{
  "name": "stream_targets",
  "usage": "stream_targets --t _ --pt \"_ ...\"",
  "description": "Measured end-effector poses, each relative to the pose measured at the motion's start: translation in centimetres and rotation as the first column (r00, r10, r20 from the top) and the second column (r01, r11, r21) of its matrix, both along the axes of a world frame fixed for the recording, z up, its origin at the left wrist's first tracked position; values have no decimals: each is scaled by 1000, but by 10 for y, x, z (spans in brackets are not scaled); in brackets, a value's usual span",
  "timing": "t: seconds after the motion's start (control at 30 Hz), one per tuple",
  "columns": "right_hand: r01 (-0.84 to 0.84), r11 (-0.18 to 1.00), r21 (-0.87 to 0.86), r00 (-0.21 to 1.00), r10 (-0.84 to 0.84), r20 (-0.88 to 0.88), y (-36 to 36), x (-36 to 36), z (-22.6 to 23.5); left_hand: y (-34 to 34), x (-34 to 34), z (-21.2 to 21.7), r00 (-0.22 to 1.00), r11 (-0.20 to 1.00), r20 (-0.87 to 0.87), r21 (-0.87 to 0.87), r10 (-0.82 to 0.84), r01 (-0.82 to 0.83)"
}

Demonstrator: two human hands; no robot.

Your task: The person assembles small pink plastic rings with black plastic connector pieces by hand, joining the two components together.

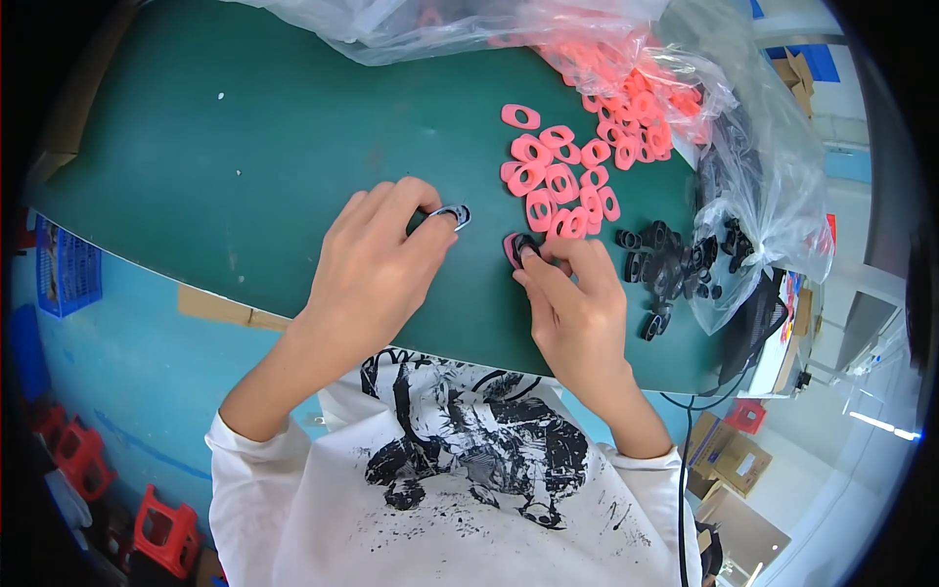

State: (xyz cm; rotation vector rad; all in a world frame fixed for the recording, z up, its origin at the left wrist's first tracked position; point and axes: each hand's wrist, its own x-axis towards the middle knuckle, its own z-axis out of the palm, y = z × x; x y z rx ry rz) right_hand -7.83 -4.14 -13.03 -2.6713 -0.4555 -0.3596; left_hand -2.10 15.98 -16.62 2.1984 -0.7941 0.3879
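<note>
Pinching a likely light, stiff pink-and-black piece (pixel 518 248), best held by its rim, the right hand (pixel 582 303) sits mid-frame, the left hand (pixel 377 259) clamping a silver-rimmed piece (pixel 450 209).

Silver-edged dark piece (pixel 463 213) gripped between thumb and fingers of left hand (pixel 372 256). Pink ring (pixel 510 252) and black part (pixel 525 245) pinched together by fingertips of right hand (pixel 579 308). Loose pink rings (pixel 572 176) scattered just beyond right fingers, black parts (pixel 669 279) clustered to their right. Green tabletop (pixel 245 147) seen beneath fingers, clear plastic (pixel 391 27) spread well beyond them.
</note>
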Motion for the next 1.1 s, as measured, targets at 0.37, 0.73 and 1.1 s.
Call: stream_targets --t 0.37,0.73,1.1 --pt "4 999 40 1000 -4 -10 3 -4 -1 1 -2 -1 1000 1000 -12 12 8 -8" --pt "-14 999 -49 1000 14 1 6 0 3 2 0 -1 1000 1000 5 14 7 -7" --pt "31 989 144 998 -23 -57 -2 -2 -3 -3 -1 1 1000 1000 6 20 -5 5"
